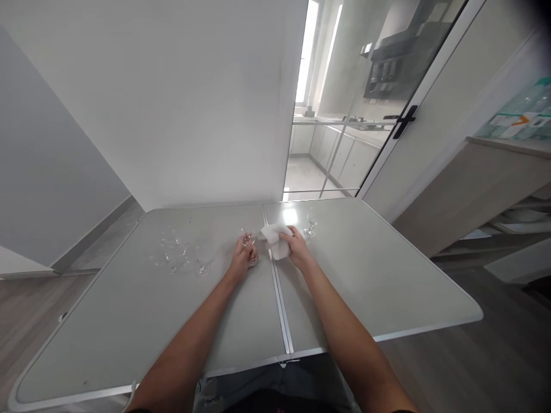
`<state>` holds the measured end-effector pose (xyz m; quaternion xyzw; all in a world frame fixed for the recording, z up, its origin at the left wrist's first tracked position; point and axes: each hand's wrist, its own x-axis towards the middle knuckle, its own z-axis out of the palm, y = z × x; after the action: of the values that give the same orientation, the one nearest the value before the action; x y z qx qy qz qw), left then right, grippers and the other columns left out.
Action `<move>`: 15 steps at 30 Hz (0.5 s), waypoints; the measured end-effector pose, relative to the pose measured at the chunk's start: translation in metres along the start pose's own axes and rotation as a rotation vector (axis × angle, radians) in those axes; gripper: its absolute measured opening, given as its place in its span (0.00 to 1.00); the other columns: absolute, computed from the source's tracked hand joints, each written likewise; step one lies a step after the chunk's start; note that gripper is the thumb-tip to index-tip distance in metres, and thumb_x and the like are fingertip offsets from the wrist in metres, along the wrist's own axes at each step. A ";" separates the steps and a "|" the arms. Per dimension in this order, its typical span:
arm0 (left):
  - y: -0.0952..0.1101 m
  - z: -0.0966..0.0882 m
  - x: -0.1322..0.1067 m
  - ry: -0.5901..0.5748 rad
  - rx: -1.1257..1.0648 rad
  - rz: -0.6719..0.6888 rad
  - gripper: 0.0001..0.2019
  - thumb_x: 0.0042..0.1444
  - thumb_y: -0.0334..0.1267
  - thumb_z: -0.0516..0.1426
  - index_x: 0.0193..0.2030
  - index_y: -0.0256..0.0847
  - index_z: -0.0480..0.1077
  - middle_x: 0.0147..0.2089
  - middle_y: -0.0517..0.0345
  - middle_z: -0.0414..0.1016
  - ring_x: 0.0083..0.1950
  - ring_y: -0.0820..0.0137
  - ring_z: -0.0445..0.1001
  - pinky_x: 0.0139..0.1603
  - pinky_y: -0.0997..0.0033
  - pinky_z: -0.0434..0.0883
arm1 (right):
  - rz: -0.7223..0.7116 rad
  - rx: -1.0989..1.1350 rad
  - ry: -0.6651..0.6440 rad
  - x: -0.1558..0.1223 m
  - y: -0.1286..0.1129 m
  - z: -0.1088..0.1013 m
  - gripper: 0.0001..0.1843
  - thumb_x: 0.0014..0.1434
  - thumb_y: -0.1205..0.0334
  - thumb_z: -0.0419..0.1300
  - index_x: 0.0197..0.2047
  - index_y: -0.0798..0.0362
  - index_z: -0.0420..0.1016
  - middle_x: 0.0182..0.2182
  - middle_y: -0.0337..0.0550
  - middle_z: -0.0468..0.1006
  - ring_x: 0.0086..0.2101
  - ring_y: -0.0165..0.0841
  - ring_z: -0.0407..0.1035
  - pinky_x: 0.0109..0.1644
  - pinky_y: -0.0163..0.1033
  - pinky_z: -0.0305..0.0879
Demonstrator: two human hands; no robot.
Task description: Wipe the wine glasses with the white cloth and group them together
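My left hand (244, 252) is closed around a clear stemmed glass (248, 236), whose bowl shows above the fingers; much of it is hidden by the hand. Just to the right, my right hand (295, 243) grips a white cloth (275, 240), which hangs between the two hands, close to the glass. Several clear stemmed glasses (176, 252) stand grouped on the left half of the table, their outlines faint. Behind my right hand, another clear stemmed glass (310, 222) stands upright on the right half.
The grey folding table (370, 287) has a metal seam down its middle and a metal rim. A white wall (206, 115) rises at its far edge. A glass door (336, 103) with a black handle stands back right. Packed bottles (523, 117) sit on a shelf at right.
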<state>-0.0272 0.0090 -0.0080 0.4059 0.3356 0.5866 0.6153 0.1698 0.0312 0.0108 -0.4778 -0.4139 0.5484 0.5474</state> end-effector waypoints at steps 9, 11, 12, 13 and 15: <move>-0.003 -0.023 0.002 0.061 0.882 0.606 0.24 0.54 0.50 0.66 0.56 0.45 0.74 0.41 0.56 0.75 0.29 0.77 0.68 0.34 0.72 0.70 | -0.587 -0.386 0.148 -0.017 -0.015 0.013 0.16 0.63 0.49 0.56 0.42 0.54 0.71 0.31 0.37 0.71 0.30 0.30 0.62 0.36 0.34 0.60; -0.003 -0.026 0.003 0.086 0.996 0.700 0.23 0.55 0.50 0.65 0.55 0.45 0.75 0.41 0.56 0.76 0.28 0.77 0.68 0.34 0.73 0.70 | -0.607 -0.445 0.024 -0.021 -0.016 0.016 0.14 0.63 0.50 0.57 0.44 0.53 0.71 0.31 0.37 0.72 0.29 0.30 0.62 0.36 0.34 0.60; -0.003 -0.027 0.003 0.085 1.032 0.727 0.23 0.55 0.50 0.65 0.56 0.45 0.75 0.41 0.55 0.77 0.27 0.77 0.67 0.33 0.73 0.70 | -0.612 -0.468 -0.034 -0.022 -0.016 0.016 0.14 0.63 0.51 0.57 0.45 0.52 0.71 0.32 0.38 0.72 0.29 0.30 0.62 0.36 0.35 0.60; -0.004 -0.028 0.003 0.082 1.062 0.747 0.23 0.55 0.50 0.65 0.57 0.46 0.75 0.42 0.55 0.77 0.27 0.78 0.67 0.32 0.74 0.69 | -0.608 -0.481 -0.087 -0.023 -0.015 0.016 0.15 0.63 0.51 0.57 0.46 0.52 0.71 0.32 0.38 0.72 0.29 0.30 0.62 0.36 0.35 0.60; -0.006 -0.029 0.003 0.082 1.118 0.776 0.23 0.56 0.50 0.65 0.57 0.46 0.75 0.42 0.55 0.77 0.26 0.78 0.68 0.32 0.75 0.69 | -0.566 -0.481 -0.173 -0.023 -0.015 0.014 0.17 0.64 0.51 0.56 0.52 0.52 0.68 0.31 0.37 0.71 0.28 0.31 0.62 0.36 0.35 0.60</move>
<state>-0.0499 0.0146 -0.0258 0.7313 0.4415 0.5179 0.0451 0.1584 0.0106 0.0298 -0.4111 -0.6912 0.3010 0.5125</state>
